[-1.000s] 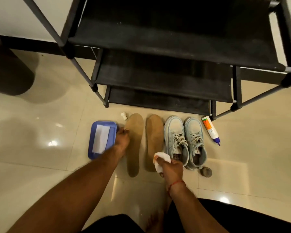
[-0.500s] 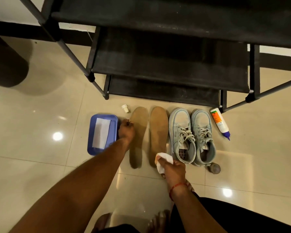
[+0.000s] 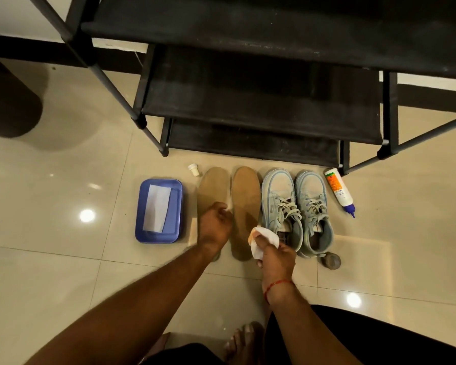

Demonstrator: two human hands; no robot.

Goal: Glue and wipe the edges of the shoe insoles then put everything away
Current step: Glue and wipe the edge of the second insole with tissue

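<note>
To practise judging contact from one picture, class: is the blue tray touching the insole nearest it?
Apart. The head view shows a strip of bare floor between the right rim of the blue tray and the left insole.

You have two insoles, two sneakers, one glue bottle, one white cap, one blue tray holding one folded tissue, one wipe and one shoe rack.
</note>
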